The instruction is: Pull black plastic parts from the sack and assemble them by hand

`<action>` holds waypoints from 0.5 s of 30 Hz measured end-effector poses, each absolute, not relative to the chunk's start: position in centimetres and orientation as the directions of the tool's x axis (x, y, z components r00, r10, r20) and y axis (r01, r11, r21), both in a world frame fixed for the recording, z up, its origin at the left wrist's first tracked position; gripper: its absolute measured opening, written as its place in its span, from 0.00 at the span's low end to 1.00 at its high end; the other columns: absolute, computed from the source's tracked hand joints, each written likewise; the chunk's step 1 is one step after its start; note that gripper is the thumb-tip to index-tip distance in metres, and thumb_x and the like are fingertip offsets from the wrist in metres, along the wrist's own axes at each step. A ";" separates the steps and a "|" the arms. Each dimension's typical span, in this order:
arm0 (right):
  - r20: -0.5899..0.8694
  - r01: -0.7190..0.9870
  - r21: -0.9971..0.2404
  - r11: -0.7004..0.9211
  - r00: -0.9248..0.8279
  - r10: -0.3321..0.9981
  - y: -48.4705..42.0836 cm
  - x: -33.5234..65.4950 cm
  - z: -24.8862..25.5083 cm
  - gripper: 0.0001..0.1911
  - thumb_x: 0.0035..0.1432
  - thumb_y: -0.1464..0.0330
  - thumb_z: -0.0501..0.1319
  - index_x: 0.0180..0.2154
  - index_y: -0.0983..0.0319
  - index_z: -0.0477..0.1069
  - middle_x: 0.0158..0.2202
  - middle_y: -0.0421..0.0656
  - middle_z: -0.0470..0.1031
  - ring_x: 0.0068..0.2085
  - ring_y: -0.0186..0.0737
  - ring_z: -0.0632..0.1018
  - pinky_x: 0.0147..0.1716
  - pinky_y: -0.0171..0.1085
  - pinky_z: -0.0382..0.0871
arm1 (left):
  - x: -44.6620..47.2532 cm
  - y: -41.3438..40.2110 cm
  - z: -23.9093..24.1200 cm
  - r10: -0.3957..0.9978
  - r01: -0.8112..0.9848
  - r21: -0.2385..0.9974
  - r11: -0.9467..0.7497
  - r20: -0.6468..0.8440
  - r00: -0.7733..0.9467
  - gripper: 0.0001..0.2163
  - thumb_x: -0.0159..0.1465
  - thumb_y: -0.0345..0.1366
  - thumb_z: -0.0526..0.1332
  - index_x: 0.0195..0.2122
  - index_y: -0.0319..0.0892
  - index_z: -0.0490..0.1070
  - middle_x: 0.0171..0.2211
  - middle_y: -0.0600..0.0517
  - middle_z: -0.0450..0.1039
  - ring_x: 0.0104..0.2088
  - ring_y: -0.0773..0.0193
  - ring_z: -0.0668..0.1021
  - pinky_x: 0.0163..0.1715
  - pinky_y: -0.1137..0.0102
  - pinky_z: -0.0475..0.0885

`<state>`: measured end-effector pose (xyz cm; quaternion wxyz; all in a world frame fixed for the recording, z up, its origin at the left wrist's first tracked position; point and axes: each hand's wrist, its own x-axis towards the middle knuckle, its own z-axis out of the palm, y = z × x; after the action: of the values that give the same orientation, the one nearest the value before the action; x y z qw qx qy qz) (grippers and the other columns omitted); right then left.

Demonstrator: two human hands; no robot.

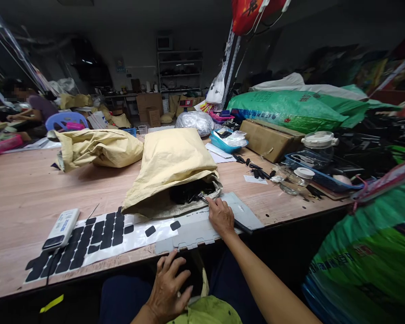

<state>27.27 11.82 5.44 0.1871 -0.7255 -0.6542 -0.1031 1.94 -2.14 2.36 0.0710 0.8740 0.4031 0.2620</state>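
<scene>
My right hand (pixel 220 216) rests on a grey metal plate (pixel 202 227) at the table's near edge, fingers closed on a slim black-handled tool (pixel 238 223) whose metal tip points into the open mouth of a yellow sack (pixel 170 168) filled with dark parts. My left hand (pixel 168 285) lies below the table edge on my lap, fingers spread, touching a dark object there. A white sheet with rows of black pads (pixel 94 238) lies to the left of the plate.
A white remote-like device (pixel 61 228) lies on the sheet's left. A second yellow sack (pixel 94 148), a cardboard box (pixel 268 139), a blue tray (pixel 226 144), jars (pixel 319 141) and green bags (pixel 290 108) crowd the wooden table (pixel 23 193). Another person sits far left.
</scene>
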 end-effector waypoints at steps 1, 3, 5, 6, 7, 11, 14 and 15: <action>0.395 0.988 -0.136 -0.072 0.121 0.911 11.8 27.3 5.4 0.19 0.64 0.71 0.54 0.53 0.54 0.73 0.38 0.46 0.71 0.39 0.41 0.67 0.35 0.38 0.53 | 2.2 -1.2 3.5 0.754 0.666 0.364 -0.651 0.416 0.509 0.12 0.61 0.38 0.62 0.46 0.50 0.77 0.48 0.44 0.76 0.56 0.45 0.72 0.53 0.51 0.65; 0.396 0.988 -0.135 -0.074 0.122 0.910 11.9 27.3 5.4 0.19 0.64 0.71 0.53 0.53 0.54 0.73 0.38 0.45 0.71 0.39 0.41 0.67 0.35 0.38 0.53 | 3.0 2.0 5.9 0.775 0.661 0.417 -0.623 0.440 0.453 0.11 0.64 0.36 0.59 0.47 0.49 0.76 0.44 0.45 0.77 0.49 0.50 0.76 0.52 0.54 0.65; 0.395 0.988 -0.137 -0.078 0.126 0.910 11.9 27.3 5.4 0.19 0.65 0.71 0.53 0.54 0.54 0.72 0.38 0.45 0.72 0.39 0.41 0.67 0.35 0.38 0.52 | 3.7 6.7 8.0 0.842 0.702 0.491 -0.517 0.438 0.314 0.11 0.66 0.35 0.56 0.44 0.46 0.76 0.44 0.44 0.76 0.47 0.52 0.75 0.51 0.56 0.66; 0.394 0.987 -0.138 -0.079 0.128 0.910 11.9 27.3 5.4 0.19 0.65 0.71 0.53 0.54 0.54 0.72 0.38 0.45 0.72 0.39 0.41 0.68 0.35 0.38 0.53 | 4.0 9.4 8.9 0.880 0.722 0.528 -0.447 0.404 0.250 0.12 0.67 0.35 0.54 0.45 0.45 0.76 0.44 0.43 0.76 0.47 0.52 0.75 0.51 0.57 0.66; 0.394 0.987 -0.140 -0.078 0.128 0.910 11.9 27.3 5.4 0.19 0.65 0.71 0.53 0.54 0.54 0.73 0.38 0.45 0.72 0.39 0.41 0.68 0.35 0.38 0.53 | 4.2 12.0 9.5 0.914 0.729 0.569 -0.382 0.350 0.205 0.13 0.67 0.34 0.53 0.47 0.45 0.75 0.45 0.44 0.75 0.47 0.52 0.75 0.51 0.58 0.67; 0.391 0.987 -0.145 -0.071 0.123 0.912 11.9 27.4 5.5 0.19 0.65 0.70 0.53 0.54 0.53 0.72 0.39 0.45 0.72 0.39 0.41 0.68 0.36 0.38 0.53 | 4.4 19.5 10.2 0.982 0.702 0.686 -0.191 0.130 0.140 0.11 0.63 0.30 0.57 0.44 0.47 0.75 0.48 0.46 0.76 0.51 0.52 0.75 0.55 0.58 0.66; 0.385 0.986 -0.152 -0.075 0.128 0.914 12.0 27.4 5.5 0.19 0.65 0.70 0.53 0.54 0.53 0.72 0.39 0.45 0.72 0.40 0.41 0.68 0.36 0.39 0.53 | 4.0 21.2 9.7 0.979 0.689 0.697 -0.197 0.109 0.170 0.08 0.58 0.31 0.64 0.39 0.48 0.75 0.44 0.49 0.78 0.48 0.53 0.76 0.53 0.59 0.67; 0.382 0.985 -0.153 -0.077 0.131 0.915 12.0 27.4 5.4 0.19 0.65 0.70 0.53 0.54 0.53 0.72 0.39 0.45 0.72 0.40 0.42 0.68 0.36 0.39 0.53 | 3.8 21.3 9.5 0.978 0.683 0.702 -0.200 0.105 0.178 0.08 0.57 0.32 0.66 0.38 0.48 0.75 0.43 0.49 0.78 0.46 0.53 0.77 0.51 0.60 0.68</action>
<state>27.38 12.01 5.43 0.1886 -0.7280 -0.6526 -0.0930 3.76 21.35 9.47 0.2620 0.7214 0.5758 0.2817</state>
